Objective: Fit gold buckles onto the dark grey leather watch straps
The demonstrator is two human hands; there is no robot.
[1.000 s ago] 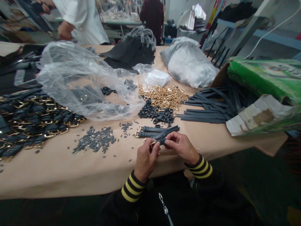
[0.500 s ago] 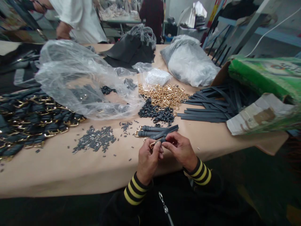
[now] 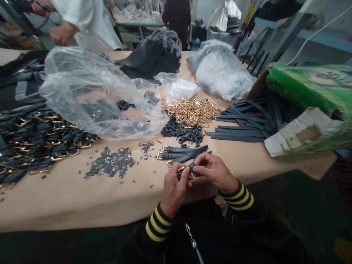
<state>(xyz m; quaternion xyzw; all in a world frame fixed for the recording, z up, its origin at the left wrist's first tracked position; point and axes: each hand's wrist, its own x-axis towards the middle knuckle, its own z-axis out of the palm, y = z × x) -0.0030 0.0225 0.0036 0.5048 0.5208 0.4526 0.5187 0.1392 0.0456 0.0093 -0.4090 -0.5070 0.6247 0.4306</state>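
Between my two hands is a dark strap with a gold buckle (image 3: 180, 169). My left hand (image 3: 176, 185) pinches it at the buckle end. The fingers of my right hand (image 3: 211, 169) are closed on the dark strap (image 3: 191, 167) just beside the buckle. Most of this strap is hidden by my fingers. Just beyond my hands lie several finished-looking buckled straps (image 3: 178, 151), gold buckles to the left. Small dark loops (image 3: 183, 132) are heaped behind them, next to a pile of gold buckles (image 3: 194, 112).
Small dark pieces (image 3: 110, 163) are scattered at left, near a large pile of buckled straps (image 3: 41, 143). A clear plastic bag (image 3: 82, 91) lies behind. Loose straps (image 3: 239, 134) and a green box (image 3: 310, 88) are at right. A co-worker's hand (image 3: 63, 33) shows across the table.
My right hand has shifted slightly right and turned at the strap, while my left still holds the buckle end. The co-worker's hand across the table has moved left.
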